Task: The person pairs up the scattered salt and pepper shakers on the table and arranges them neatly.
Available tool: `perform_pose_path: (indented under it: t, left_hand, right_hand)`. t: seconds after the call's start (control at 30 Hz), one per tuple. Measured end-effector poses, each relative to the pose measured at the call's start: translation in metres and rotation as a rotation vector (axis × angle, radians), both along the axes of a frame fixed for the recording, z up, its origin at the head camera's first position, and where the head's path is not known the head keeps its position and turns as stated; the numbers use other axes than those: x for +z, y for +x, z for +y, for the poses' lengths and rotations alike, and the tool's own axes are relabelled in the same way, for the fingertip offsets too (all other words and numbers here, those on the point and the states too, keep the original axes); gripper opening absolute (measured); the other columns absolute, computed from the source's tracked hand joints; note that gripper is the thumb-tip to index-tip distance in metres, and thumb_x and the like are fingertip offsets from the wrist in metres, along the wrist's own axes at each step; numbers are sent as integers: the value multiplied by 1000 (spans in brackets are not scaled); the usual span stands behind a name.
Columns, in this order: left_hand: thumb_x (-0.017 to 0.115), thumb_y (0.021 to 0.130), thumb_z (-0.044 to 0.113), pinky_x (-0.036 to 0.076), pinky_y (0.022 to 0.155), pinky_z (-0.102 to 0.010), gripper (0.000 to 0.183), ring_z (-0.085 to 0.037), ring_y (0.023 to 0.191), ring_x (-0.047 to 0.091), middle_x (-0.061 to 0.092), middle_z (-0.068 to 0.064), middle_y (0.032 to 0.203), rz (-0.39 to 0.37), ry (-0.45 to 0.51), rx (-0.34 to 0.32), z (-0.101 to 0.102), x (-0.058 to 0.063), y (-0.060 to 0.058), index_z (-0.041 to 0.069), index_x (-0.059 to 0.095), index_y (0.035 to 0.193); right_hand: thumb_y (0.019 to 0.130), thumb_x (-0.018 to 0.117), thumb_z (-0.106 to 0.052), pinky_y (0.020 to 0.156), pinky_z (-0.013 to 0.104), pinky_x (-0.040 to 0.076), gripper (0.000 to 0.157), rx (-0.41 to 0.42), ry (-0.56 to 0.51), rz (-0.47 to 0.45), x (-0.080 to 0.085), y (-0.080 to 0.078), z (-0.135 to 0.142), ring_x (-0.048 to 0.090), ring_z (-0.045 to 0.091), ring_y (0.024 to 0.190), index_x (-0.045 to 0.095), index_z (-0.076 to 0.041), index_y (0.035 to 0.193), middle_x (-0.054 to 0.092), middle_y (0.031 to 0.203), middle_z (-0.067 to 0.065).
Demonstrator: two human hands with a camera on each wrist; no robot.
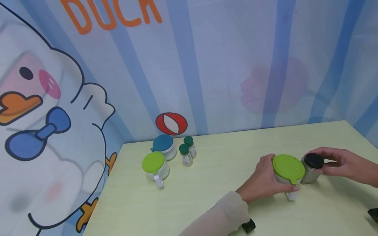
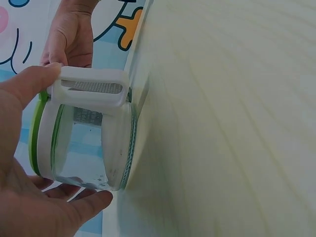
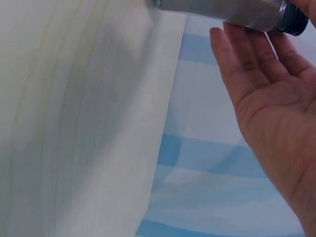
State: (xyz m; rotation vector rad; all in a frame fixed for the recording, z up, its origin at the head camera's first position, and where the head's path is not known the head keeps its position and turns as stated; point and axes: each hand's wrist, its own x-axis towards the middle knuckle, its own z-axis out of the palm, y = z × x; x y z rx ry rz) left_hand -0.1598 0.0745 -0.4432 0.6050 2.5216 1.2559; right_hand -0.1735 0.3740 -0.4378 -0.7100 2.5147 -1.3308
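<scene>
Backdrop [image 1: 224, 65] is blue-striped cloth with a printed duck, standing behind a pale wood-grain tabletop [image 1: 215, 190]. Both hands are loaded, right half of the head view. Left hand [image 1: 261, 182] wraps the green-lidded jar [image 1: 287, 167]: thumb at the handle [image 1: 290, 196] side, fingers round the far side. Right hand [image 1: 342, 162] grips the black-capped bottle [image 1: 310, 174], thumb near side, fingers behind. Jar and bottle sit side by side, bottle on the right; contact between them looks likely, can't confirm. Bases are at the tabletop; can't tell if either is slightly lifted.

Off to the left: second green-lidded jar [image 1: 155, 165], blue-lidded jar [image 1: 164, 146] just behind it, and two green-capped shakers [image 1: 186, 155] beside that one.

Risks, my read: a sideways push from the right could knock glass on glass. The bottle is narrow and held high, so an early release or a nudge from the jar could tip it. Lifting the jar by its lid could pop it if it's only loosely seated.

Orientation: jar upright, lid up, handle and lid tab facing the person. Bottle upright too, cap up, long axis roughly vertical.
</scene>
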Motion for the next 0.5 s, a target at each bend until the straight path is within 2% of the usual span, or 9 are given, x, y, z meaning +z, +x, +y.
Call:
perform_pose_path:
  t: [0.1, 0.27, 0.5]
  left_hand:
    - [87, 74, 52, 51, 98, -29, 104, -3, 126, 43, 41, 13, 142, 8, -11, 2, -2, 0, -1, 27, 27, 155]
    - [87, 73, 55, 50, 101, -31, 105, -5, 134, 40, 39, 12, 148, 35, -51, -2, -10, 5, -2, 28, 28, 156]
    - [85, 77, 53, 50, 101, -29, 100, -6, 134, 44, 36, 12, 151, 46, -24, -50, -32, 13, -1, 28, 29, 157]
  right_hand:
    - [99, 65, -10, 74, 25, 57, 48, -13, 58, 58, 6, 2, -4, 58, -8, 113, 50, -9, 144, 60, 130, -21]
    - [96, 71, -16, 83, 18, 52, 54, -33, 165, 199, 20, 7, -12, 51, -13, 120, 51, -21, 146, 59, 136, -12]
    - [92, 75, -15, 89, 5, 36, 59, -112, 164, 274, 40, 15, -36, 43, -16, 123, 52, -28, 145, 57, 139, -14]
